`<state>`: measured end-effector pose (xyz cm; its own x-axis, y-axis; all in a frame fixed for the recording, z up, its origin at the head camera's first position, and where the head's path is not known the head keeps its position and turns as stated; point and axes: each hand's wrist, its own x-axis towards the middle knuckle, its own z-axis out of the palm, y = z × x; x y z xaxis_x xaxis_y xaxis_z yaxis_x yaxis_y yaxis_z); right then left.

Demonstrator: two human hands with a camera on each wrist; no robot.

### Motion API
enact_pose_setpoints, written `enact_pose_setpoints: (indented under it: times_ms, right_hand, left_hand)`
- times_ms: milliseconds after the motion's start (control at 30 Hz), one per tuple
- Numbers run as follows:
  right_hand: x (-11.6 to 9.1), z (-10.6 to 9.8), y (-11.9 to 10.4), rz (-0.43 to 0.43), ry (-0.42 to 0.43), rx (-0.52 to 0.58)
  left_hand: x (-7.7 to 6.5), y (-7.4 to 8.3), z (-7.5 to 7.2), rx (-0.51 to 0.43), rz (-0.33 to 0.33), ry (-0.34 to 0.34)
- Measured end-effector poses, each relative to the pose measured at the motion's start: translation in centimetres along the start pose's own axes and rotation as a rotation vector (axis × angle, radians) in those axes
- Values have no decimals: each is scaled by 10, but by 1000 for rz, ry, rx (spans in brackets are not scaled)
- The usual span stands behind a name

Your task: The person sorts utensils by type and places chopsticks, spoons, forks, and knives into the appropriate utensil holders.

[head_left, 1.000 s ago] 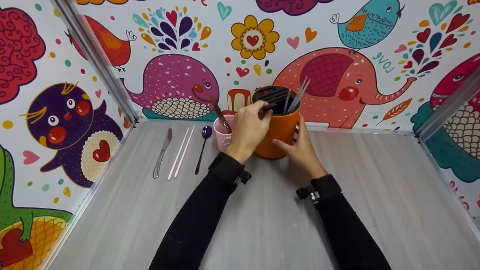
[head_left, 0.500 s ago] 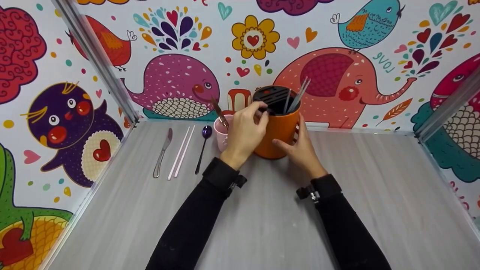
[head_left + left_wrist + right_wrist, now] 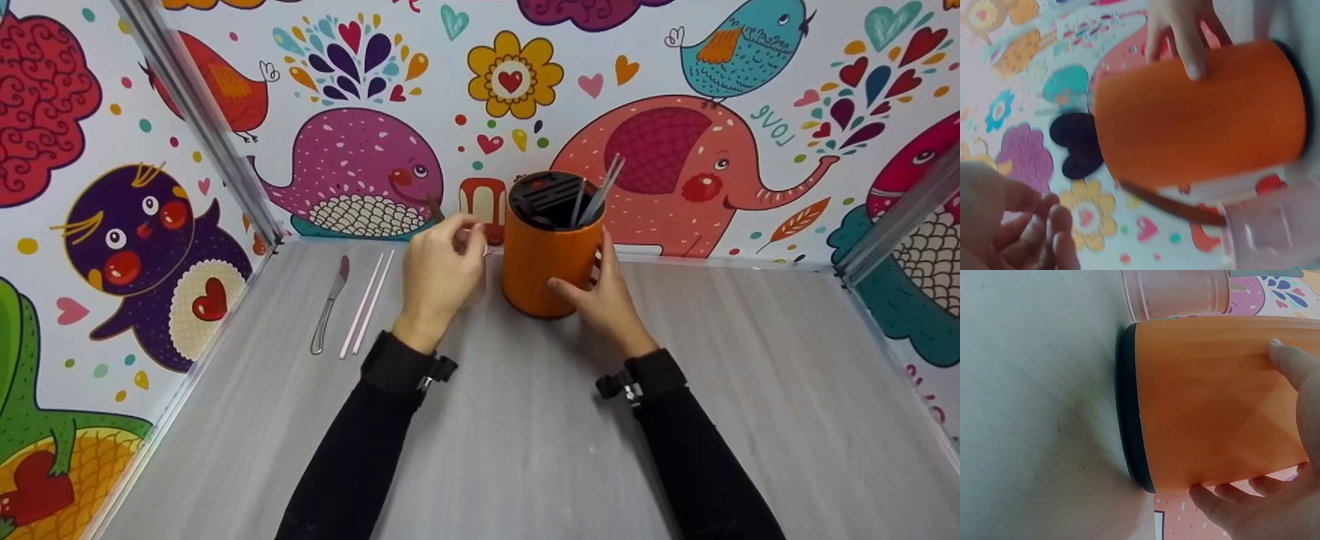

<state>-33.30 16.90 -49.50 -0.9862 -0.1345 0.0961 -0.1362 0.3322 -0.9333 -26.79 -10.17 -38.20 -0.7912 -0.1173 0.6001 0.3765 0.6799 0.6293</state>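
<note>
An orange utensil holder (image 3: 547, 270) with a black slotted top (image 3: 551, 187) stands upright on the table. My right hand (image 3: 611, 300) grips its right side, thumb in front and fingers behind. Two thin clear rods (image 3: 604, 187) lean out of it, and rounded black ends (image 3: 1077, 143) stick up from its rim in the left wrist view. My left hand (image 3: 442, 266), fingers loosely curled and holding nothing, hovers left of the holder. It mostly hides a pink cup (image 3: 1266, 228) that has a brown stick (image 3: 1174, 208) leaning out of it.
On the table's left lie a table knife (image 3: 328, 304) and a pair of pale pink chopsticks (image 3: 367, 304). Patterned walls (image 3: 510, 75) close off the back and both sides. The grey table (image 3: 510, 435) runs toward me.
My left hand has let go of a small dark piece at the holder's rim and moved left, now covering the pink cup and the dark spoon. The right hand has stayed on the holder.
</note>
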Motion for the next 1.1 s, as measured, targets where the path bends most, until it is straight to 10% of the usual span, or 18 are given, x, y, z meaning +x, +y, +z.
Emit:
enact_pose_setpoints:
  times_ms: [267,500,900,1100]
  right_hand:
    - [-1,-3,2,10,-2,-1]
    - [-1,-5,3,25,-6,12]
    - [-2,-1,0,39,-11,37]
    - [-1,-1,-1,40,-9,22]
  left_hand:
    - [-2,-55,-11,152,-255,20]
    - [-10,-100,-10,312,-471,-149]
    - [-19,-151,16,468,-553,-410]
    - [-16,-212,48,533,-495,-386]
